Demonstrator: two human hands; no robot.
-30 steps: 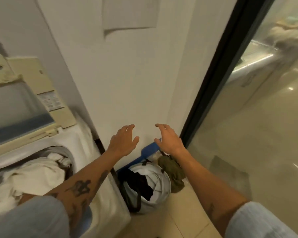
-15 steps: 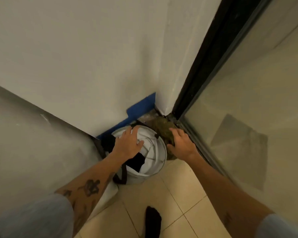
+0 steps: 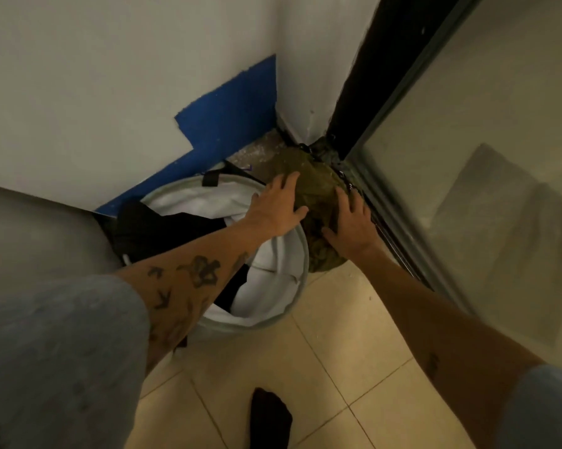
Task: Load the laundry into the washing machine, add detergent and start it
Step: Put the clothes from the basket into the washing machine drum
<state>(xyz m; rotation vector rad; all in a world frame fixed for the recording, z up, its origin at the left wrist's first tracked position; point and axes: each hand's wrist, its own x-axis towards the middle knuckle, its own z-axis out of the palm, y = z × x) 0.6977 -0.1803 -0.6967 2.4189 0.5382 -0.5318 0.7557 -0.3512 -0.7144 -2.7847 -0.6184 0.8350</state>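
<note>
Both hands rest on an olive-green garment (image 3: 318,202) bunched on the tiled floor (image 3: 321,367) in the corner where the white wall (image 3: 111,76) meets the dark door frame (image 3: 380,59).

- Left hand (image 3: 281,207) — fingers spread flat over the garment's top, not clenched.
- Right hand (image 3: 350,222) — fingers spread, pressing the garment's right side; a closed grasp cannot be confirmed.

The garment touches the rim of a round laundry basket (image 3: 300,254) holding white and black clothes. A black-socked foot (image 3: 269,416) stands near the floor's bottom edge.
</note>
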